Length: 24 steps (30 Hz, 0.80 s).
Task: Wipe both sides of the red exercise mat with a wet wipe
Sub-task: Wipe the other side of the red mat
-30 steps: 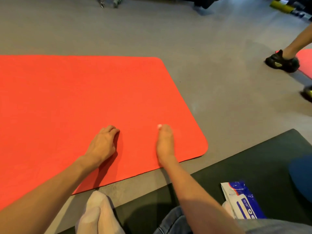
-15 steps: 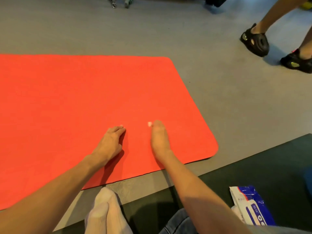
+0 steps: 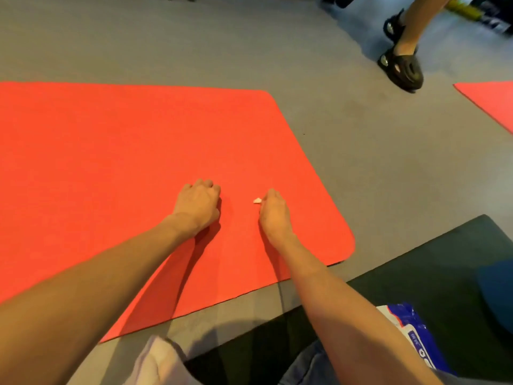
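Note:
The red exercise mat [image 3: 116, 151] lies flat on the grey floor, filling the left and middle of the view. My left hand [image 3: 197, 204] rests on it with the fingers curled under. A hand's width to the right, my right hand [image 3: 273, 215] is down on the mat, holding a wet wipe [image 3: 257, 201]; only a small white corner of the wipe shows at the fingertips, the rest is hidden under the hand.
A blue and white wet wipe pack [image 3: 410, 333] lies on a dark green mat [image 3: 416, 262] at the lower right. Another person's legs in black sandals [image 3: 402, 68] are at the upper right, near a second red mat [image 3: 491, 104]. My white sock [image 3: 158, 362] shows at the bottom.
Both hands slid a little to the left across the mat, and the left hand's fingers curled in. The other person walked on across the upper right.

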Each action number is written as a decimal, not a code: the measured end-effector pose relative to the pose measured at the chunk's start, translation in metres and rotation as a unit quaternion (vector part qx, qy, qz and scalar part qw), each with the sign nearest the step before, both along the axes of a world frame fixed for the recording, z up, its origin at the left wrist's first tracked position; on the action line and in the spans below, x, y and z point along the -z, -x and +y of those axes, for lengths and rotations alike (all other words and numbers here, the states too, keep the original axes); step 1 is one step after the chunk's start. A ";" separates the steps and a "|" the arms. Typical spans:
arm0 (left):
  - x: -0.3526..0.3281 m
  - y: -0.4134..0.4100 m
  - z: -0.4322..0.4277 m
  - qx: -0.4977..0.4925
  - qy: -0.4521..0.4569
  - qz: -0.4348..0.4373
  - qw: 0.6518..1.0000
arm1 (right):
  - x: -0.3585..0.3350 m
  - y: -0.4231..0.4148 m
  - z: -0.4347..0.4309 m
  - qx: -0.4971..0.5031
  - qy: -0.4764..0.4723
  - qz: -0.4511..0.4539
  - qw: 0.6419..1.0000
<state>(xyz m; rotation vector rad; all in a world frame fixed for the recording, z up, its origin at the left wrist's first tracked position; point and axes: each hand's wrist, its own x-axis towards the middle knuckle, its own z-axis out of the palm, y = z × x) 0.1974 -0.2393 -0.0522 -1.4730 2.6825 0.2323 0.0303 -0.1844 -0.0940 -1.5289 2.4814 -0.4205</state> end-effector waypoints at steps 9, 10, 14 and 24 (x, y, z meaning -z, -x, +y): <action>0.002 0.031 -0.040 -0.010 0.003 0.014 1.000 | -0.011 -0.031 -0.023 -0.058 -0.019 -0.004 0.998; 0.006 0.026 -0.030 -0.009 0.011 0.012 1.000 | -0.012 -0.040 -0.022 -0.070 -0.032 -0.010 0.997; 0.005 0.004 0.008 0.010 0.005 0.005 1.000 | -0.006 -0.092 -0.003 -0.082 -0.055 -0.050 0.994; -0.070 0.009 0.049 0.012 -0.008 0.028 1.000 | -0.134 -0.052 0.039 -0.148 -0.135 0.111 0.973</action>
